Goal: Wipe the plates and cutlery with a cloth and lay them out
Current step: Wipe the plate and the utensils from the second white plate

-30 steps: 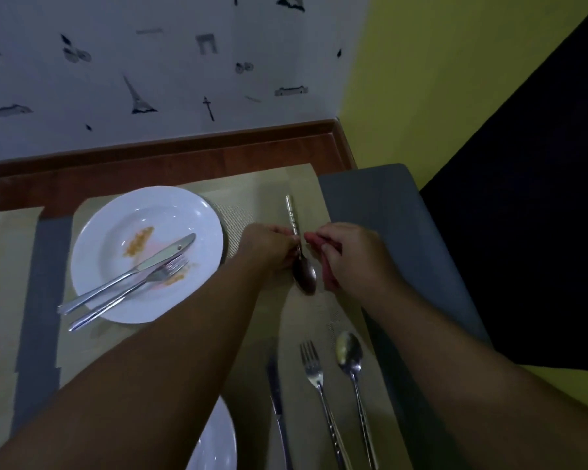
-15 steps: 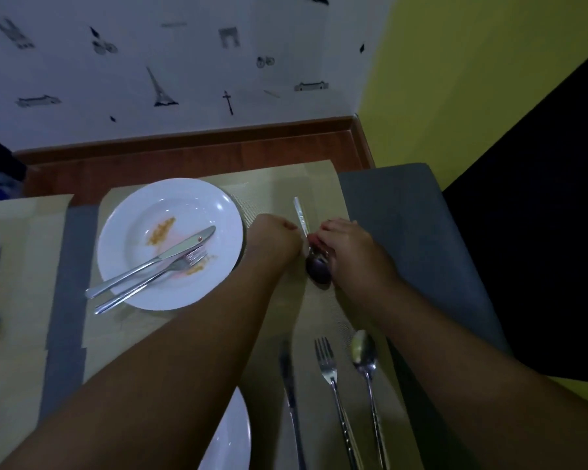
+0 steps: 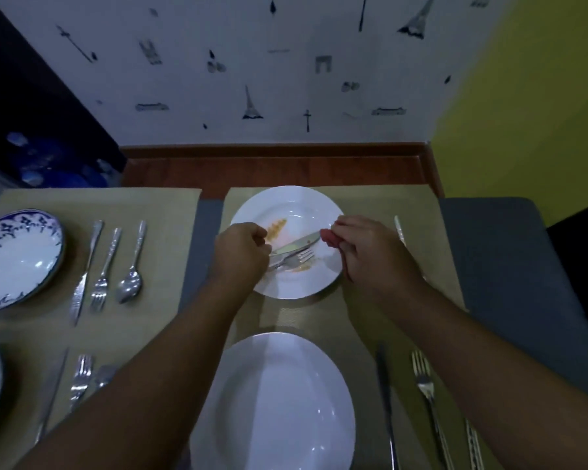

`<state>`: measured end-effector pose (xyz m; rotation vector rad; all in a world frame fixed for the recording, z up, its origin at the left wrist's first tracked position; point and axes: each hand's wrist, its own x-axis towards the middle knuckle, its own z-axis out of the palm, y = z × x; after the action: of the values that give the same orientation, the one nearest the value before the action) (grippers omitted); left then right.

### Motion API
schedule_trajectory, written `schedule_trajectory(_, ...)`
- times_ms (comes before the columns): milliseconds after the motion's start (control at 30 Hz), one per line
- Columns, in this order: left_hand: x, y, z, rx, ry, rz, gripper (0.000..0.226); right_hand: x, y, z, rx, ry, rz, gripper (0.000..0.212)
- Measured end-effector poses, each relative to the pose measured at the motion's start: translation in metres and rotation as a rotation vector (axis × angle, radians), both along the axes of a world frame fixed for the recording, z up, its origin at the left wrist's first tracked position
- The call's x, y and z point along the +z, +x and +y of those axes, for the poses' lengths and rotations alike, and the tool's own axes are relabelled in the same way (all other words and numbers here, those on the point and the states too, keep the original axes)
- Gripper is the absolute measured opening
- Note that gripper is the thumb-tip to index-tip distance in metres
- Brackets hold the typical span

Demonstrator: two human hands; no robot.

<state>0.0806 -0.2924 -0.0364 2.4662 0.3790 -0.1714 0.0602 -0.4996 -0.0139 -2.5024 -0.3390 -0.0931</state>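
Note:
A white plate (image 3: pixel 319 212) with orange food smears lies on the tan placemat (image 3: pixel 364 320) at the far middle. A knife (image 3: pixel 297 243) and a fork (image 3: pixel 297 257) lie across it. My left hand (image 3: pixel 241 254) is at the plate's left edge, its fingers curled round the two handles, which vanish under it. My right hand (image 3: pixel 370 256) hovers over the plate's right edge and grips a bunched red cloth (image 3: pixel 330 237). A spoon handle (image 3: pixel 400 228) shows on the mat just behind my right hand; its bowl is hidden.
A clean white plate (image 3: pixel 272 401) sits nearest me, with a knife (image 3: pixel 384 385) and fork (image 3: pixel 425 385) to its right. On the left mat lie a blue-patterned plate (image 3: pixel 17 259), knife (image 3: pixel 85 273), fork (image 3: pixel 106 266) and spoon (image 3: pixel 133 269). The wall stands close behind.
Both hands left the spoon, which now lies on the mat, and moved left to the dirty plate. My left hand took hold of the knife and fork handles. The view swung left.

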Motion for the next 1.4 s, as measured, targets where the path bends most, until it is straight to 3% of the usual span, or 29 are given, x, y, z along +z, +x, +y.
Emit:
schedule_trajectory(267, -0.019, 0.006, 0.013, -0.179, 0.114, 0.124, 0.027, -0.012, -0.001, 0.036, 0.013, -0.033, 0.024, 0.02)
schedule_trajectory(467, -0.008, 0.006, 0.028, -0.152, -0.051, 0.177, 0.025, -0.009, -0.001, 0.038, -0.154, 0.078, 0.046, 0.024)
schedule_trajectory(633, 0.009, -0.012, 0.025, -0.018, -0.33, 0.264, 0.021, 0.0, 0.005, 0.054, -0.219, 0.144, 0.064, 0.026)
schedule_trajectory(833, 0.022, -0.035, 0.011, 0.103, -0.626, 0.321, 0.02, -0.01, 0.006, 0.07, 0.1, -0.021, 0.074, 0.025)
schedule_trajectory(933, 0.024, -0.04, 0.013, 0.15, -0.675, 0.321, 0.019, -0.024, -0.001, 0.063, 0.266, -0.125, 0.138, 0.041)
schedule_trajectory(1067, 0.023, -0.051, 0.016, 0.156, -0.671, 0.338, 0.019, -0.03, 0.001, 0.054, 0.436, -0.213, 0.059, 0.034)
schedule_trajectory(1233, 0.024, -0.055, 0.011, 0.22, -0.694, 0.285, 0.018, -0.01, 0.013, 0.06, 0.184, -0.198, 0.051, 0.03)
schedule_trajectory(1400, 0.025, -0.055, 0.013, 0.216, -0.683, 0.254, 0.019, -0.017, -0.018, 0.069, 0.34, -0.198, 0.009, 0.032)
